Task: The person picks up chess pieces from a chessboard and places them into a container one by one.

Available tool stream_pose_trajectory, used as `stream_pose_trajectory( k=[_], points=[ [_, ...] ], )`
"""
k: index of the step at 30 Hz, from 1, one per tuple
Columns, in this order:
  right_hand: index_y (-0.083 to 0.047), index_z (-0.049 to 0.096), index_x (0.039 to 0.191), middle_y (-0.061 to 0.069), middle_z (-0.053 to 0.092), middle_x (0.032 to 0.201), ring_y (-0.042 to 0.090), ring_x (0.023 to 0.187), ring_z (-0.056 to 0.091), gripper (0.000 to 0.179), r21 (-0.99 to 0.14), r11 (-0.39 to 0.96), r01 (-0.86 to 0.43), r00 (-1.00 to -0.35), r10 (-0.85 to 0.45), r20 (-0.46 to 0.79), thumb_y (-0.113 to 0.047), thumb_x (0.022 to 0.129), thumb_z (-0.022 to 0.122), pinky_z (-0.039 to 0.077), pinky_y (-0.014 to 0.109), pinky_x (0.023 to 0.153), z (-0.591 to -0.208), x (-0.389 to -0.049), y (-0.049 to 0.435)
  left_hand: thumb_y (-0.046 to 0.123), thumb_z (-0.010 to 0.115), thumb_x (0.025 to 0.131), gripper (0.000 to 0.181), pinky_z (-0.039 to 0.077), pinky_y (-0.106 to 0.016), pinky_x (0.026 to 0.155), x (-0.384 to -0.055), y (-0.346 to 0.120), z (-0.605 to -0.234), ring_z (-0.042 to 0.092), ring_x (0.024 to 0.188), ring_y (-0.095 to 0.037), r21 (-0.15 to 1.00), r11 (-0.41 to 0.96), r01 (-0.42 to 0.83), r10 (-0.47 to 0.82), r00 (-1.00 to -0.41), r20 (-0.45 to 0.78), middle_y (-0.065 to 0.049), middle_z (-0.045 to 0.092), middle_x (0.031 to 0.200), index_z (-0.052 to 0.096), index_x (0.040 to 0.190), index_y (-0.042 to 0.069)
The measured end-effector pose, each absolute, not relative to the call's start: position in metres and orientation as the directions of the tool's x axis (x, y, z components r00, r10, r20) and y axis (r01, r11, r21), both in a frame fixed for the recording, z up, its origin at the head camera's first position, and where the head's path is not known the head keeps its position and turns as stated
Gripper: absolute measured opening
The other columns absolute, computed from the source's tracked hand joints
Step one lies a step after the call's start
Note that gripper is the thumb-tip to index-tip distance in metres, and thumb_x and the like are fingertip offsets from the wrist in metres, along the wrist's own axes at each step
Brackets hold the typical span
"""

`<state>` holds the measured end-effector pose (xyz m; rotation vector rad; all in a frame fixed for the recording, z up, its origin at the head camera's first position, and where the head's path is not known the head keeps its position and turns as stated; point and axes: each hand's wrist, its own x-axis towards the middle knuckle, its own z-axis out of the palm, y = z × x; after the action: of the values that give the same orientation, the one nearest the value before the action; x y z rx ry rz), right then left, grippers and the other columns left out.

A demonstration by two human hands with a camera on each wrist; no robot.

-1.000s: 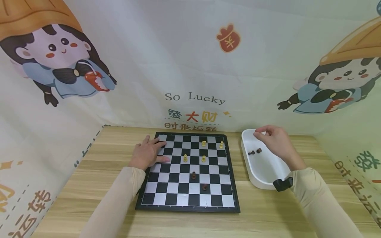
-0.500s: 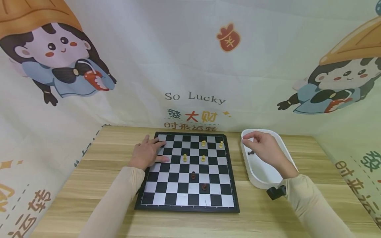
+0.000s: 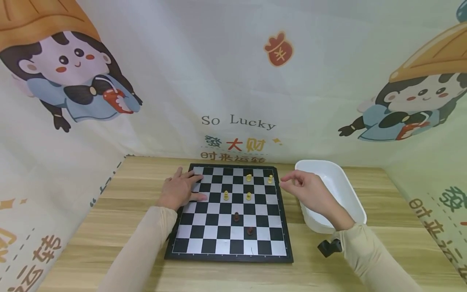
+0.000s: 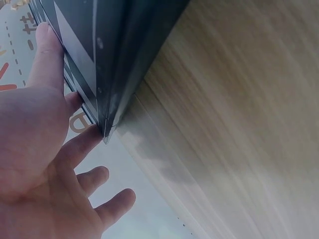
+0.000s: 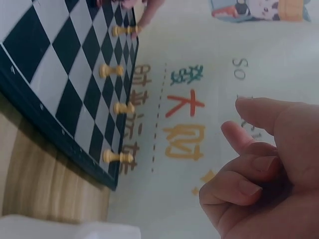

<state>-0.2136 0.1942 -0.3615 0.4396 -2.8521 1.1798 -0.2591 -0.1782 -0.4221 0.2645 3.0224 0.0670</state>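
A black-and-white chessboard (image 3: 213, 243) lies on the table. My left hand (image 3: 177, 190) rests spread on its far left edge, thumb and fingers reaching over the squares. The left wrist view shows that hand (image 4: 45, 164) along the board's edge. Several yellow chess pieces (image 3: 226, 195) stand on the board's far half. Two dark ones, a nearer chess piece (image 3: 249, 231) and a farther chess piece (image 3: 236, 217), stand on the near half. My right hand (image 3: 310, 192) hovers beside the board's right edge. In the right wrist view its thumb (image 5: 264, 112) and forefinger are apart, with nothing visible between them; the other fingers curl, hiding the palm.
A white tray (image 3: 341, 182) stands right of the board, partly covered by my right hand and forearm. Its near-left inside is hidden. A printed cloth (image 3: 175, 81) hangs behind and beside the wooden table (image 3: 124, 194).
My right hand has moved left from over the tray towards the board's right edge. It now hides the two dark pieces seen in the tray earlier. The left hand stays put.
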Motion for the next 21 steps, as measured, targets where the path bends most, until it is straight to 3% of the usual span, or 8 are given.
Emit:
stream_pose_trajectory(
  k=[3,4,7,10,11,14,21],
  points=[
    [-0.010,0.074,0.111,-0.007,0.039,0.060,0.009,0.054,0.036,0.026,-0.700,0.663,-0.265,-0.958,-0.265,0.111,-0.031,0.096,0.070,0.035,0.027,0.053,-0.364,-0.209,0.188,0.069,0.061,0.087,0.084,0.034,-0.070,0.116,-0.260,-0.179,-0.423,0.019,0.156,-0.047,0.048,0.984,0.170,0.174,-0.979,-0.103,-0.012,0.036,0.166,0.045,0.155,0.023],
    [-0.010,0.074,0.111,-0.007,0.038,0.060,0.009,0.054,0.037,0.026,-0.697,0.665,-0.267,-0.957,-0.270,0.110,-0.031,0.096,0.070,0.043,0.032,0.061,-0.365,-0.208,0.187,0.069,0.061,0.086,0.084,0.034,-0.070,0.116,-0.260,-0.179,-0.424,0.019,0.156,-0.046,0.045,0.984,0.171,0.175,-0.979,-0.103,-0.012,0.036,0.166,0.045,0.155,0.024],
    [-0.011,0.073,0.113,-0.006,0.039,0.060,0.011,0.054,0.037,0.025,-0.698,0.672,-0.247,-0.959,-0.274,0.075,-0.031,0.096,0.070,0.043,0.036,0.062,-0.368,-0.204,0.182,0.070,0.061,0.086,0.085,0.035,-0.070,0.116,-0.261,-0.180,-0.425,0.020,0.156,-0.047,0.040,0.984,0.175,0.178,-0.979,-0.099,-0.012,0.037,0.165,0.045,0.155,0.024],
    [-0.013,0.073,0.113,-0.004,0.041,0.062,0.012,0.057,0.039,0.025,-0.705,0.671,-0.230,-0.959,-0.281,0.046,-0.030,0.096,0.071,0.044,0.031,0.061,-0.371,-0.200,0.177,0.070,0.061,0.086,0.085,0.035,-0.070,0.116,-0.261,-0.180,-0.425,0.020,0.156,-0.047,0.046,0.983,0.175,0.179,-0.979,-0.097,-0.012,0.037,0.165,0.046,0.155,0.024],
    [-0.013,0.073,0.113,-0.004,0.041,0.062,0.012,0.057,0.039,0.025,-0.709,0.668,-0.226,-0.958,-0.284,0.037,-0.031,0.096,0.071,0.036,0.027,0.053,-0.373,-0.200,0.175,0.070,0.062,0.086,0.084,0.035,-0.070,0.116,-0.261,-0.180,-0.425,0.020,0.156,-0.046,0.049,0.984,0.174,0.178,-0.979,-0.096,-0.012,0.037,0.165,0.046,0.155,0.024],
    [-0.014,0.073,0.112,-0.005,0.041,0.063,0.012,0.056,0.038,0.024,-0.717,0.656,-0.236,-0.952,-0.303,0.036,-0.032,0.096,0.071,0.035,0.023,0.053,-0.377,-0.198,0.171,0.069,0.062,0.086,0.084,0.035,-0.070,0.116,-0.260,-0.181,-0.425,0.020,0.156,-0.047,0.056,0.984,0.171,0.176,-0.980,-0.093,-0.013,0.037,0.165,0.046,0.154,0.023],
    [-0.012,0.073,0.113,-0.006,0.040,0.059,0.008,0.050,0.035,0.025,-0.747,0.614,-0.253,-0.934,-0.357,0.023,-0.031,0.095,0.071,0.034,0.022,0.049,-0.385,-0.193,0.163,0.069,0.062,0.086,0.084,0.034,-0.071,0.116,-0.260,-0.180,-0.427,0.020,0.156,-0.047,0.061,0.984,0.166,0.171,-0.981,-0.089,-0.013,0.037,0.165,0.047,0.154,0.023]
  ],
)
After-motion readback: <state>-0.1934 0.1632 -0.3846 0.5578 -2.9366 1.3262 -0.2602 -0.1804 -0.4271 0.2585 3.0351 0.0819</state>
